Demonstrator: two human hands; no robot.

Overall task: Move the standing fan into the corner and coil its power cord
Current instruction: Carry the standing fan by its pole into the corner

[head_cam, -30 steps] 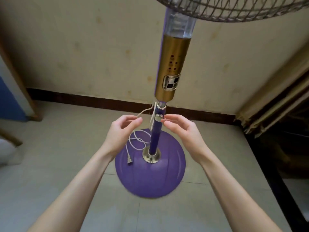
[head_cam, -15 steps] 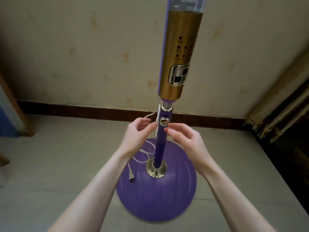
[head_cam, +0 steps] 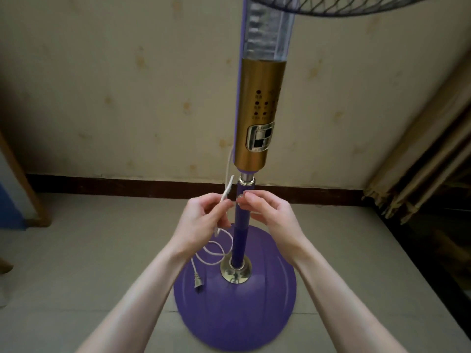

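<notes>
1. Since a second ago, both hands have closed in on the fan's pole (head_cam: 240, 225): the left hand (head_cam: 204, 222) now pinches a folded bight of the white power cord (head_cam: 226, 191), and the right hand (head_cam: 274, 215) has its fingertips (head_cam: 248, 200) at the round silver knob (head_cam: 240, 197) on the pole.
2. Standing fan (head_cam: 262, 118) upright on its purple base (head_cam: 234, 301), close to the wall (head_cam: 127, 98), with a curtain (head_cam: 420, 154) at the right.
3. Cord runs nearly parallel to the vertical pole, just left of it; the left hand is the nearer one. Slack loops (head_cam: 216, 253) and the plug (head_cam: 198, 281) hang below, over the base.
4. Right hand is curled; whether it grips the knob or only touches it cannot be told.
5. Fan head is cut off at the top edge, and the cord's upper end is hidden behind the gold column (head_cam: 260, 98).
</notes>
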